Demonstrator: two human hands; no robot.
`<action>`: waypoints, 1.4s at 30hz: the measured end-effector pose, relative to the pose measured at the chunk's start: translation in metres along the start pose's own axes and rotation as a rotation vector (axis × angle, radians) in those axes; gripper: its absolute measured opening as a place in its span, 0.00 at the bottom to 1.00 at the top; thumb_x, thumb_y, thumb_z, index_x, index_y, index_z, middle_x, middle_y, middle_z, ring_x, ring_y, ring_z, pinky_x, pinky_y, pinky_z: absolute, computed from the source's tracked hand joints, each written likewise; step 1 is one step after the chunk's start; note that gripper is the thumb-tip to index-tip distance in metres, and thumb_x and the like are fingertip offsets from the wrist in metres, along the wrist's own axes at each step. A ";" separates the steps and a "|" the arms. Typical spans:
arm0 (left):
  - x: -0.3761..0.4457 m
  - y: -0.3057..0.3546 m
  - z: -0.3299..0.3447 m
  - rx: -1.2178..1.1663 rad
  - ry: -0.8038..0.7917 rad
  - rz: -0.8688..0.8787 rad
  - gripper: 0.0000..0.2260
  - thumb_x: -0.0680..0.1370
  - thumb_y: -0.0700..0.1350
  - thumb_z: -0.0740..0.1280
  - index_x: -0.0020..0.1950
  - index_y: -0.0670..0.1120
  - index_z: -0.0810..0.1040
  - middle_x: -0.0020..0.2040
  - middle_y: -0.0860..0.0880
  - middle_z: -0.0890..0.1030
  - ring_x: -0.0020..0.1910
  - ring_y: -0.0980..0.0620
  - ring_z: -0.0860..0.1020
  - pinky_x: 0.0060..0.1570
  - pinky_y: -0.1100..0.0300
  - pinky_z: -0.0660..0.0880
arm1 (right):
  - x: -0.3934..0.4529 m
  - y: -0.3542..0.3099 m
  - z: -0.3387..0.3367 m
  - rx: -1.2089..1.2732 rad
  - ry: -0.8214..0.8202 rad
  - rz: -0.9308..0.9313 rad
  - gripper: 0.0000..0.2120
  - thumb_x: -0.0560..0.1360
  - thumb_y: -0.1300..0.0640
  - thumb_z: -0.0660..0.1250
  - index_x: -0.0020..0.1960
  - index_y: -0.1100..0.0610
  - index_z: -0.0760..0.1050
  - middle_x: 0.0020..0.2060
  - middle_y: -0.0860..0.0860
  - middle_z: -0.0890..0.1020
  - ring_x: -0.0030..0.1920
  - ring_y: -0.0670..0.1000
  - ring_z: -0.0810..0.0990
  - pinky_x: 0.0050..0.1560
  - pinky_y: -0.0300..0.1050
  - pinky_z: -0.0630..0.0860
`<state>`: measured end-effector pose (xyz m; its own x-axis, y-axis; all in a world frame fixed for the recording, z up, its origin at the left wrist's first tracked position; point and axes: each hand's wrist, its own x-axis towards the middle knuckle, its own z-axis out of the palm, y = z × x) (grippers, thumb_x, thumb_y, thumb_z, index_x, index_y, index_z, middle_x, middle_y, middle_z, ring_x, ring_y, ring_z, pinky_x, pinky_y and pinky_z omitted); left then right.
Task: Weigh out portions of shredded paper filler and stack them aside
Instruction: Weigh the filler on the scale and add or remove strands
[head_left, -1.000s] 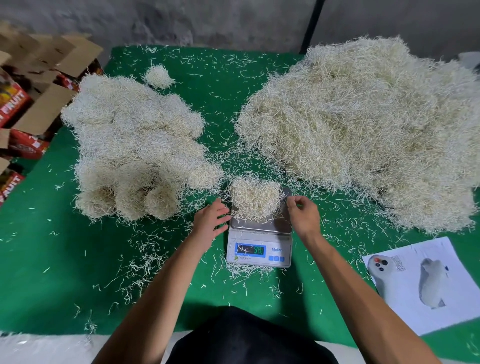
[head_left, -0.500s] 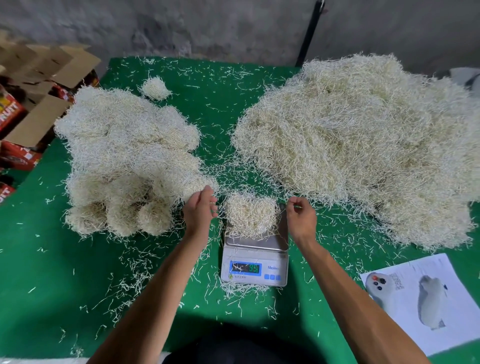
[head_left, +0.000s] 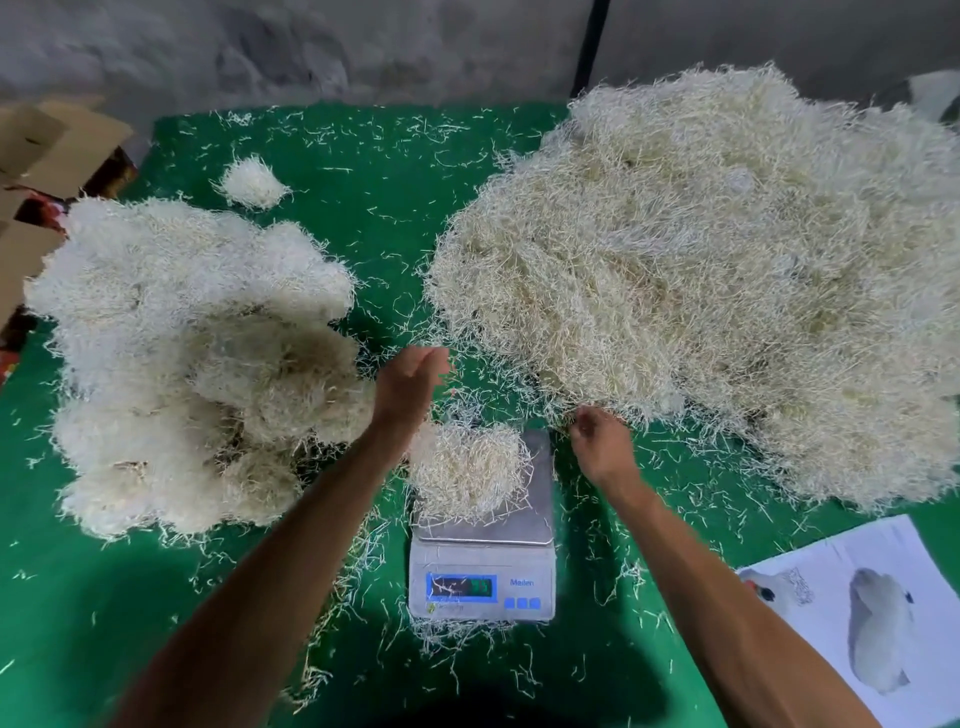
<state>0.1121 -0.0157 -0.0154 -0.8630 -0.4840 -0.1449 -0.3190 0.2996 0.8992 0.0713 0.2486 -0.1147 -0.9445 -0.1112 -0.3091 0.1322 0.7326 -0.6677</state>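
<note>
A small portion of shredded paper lies on the pan of a white digital scale with a lit blue display. My left hand hovers above the table just left of and beyond the scale, fingers relaxed and holding nothing. Fingers curled, my right hand sits at the near edge of the big loose pile of filler and pinches a few strands there. The stack of rounded weighed portions lies on the left.
The green table is littered with loose strands. One small clump sits behind the stack. A printed sheet lies at the near right. Open cardboard boxes stand off the table's left edge.
My left hand has lifted away from the scale's left side and moved farther out. My right hand has left the pan's corner and reached the big pile's near edge.
</note>
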 end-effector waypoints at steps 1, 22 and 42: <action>0.007 -0.001 0.001 -0.006 0.001 -0.019 0.18 0.82 0.47 0.65 0.48 0.31 0.78 0.38 0.34 0.79 0.34 0.49 0.72 0.35 0.59 0.69 | 0.002 0.002 0.001 -0.099 0.031 -0.081 0.09 0.84 0.57 0.64 0.63 0.55 0.76 0.55 0.54 0.82 0.40 0.48 0.82 0.41 0.42 0.84; 0.019 0.051 0.082 0.221 -0.311 0.247 0.26 0.76 0.42 0.74 0.73 0.51 0.73 0.66 0.47 0.75 0.63 0.48 0.74 0.57 0.61 0.76 | 0.032 -0.067 -0.052 -0.008 0.412 -0.532 0.22 0.82 0.39 0.58 0.48 0.56 0.80 0.44 0.51 0.72 0.37 0.46 0.71 0.29 0.37 0.71; 0.064 0.250 0.032 0.354 -0.324 0.538 0.08 0.69 0.52 0.81 0.40 0.62 0.83 0.40 0.65 0.83 0.40 0.68 0.80 0.40 0.68 0.72 | 0.046 -0.141 -0.140 -0.134 0.707 -0.580 0.10 0.80 0.49 0.70 0.48 0.56 0.78 0.39 0.48 0.75 0.38 0.49 0.72 0.37 0.42 0.66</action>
<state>-0.0350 0.0546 0.1874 -0.9916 0.0571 0.1160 0.1225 0.7028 0.7008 -0.0330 0.2342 0.0595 -0.8215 -0.0815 0.5643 -0.4134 0.7668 -0.4911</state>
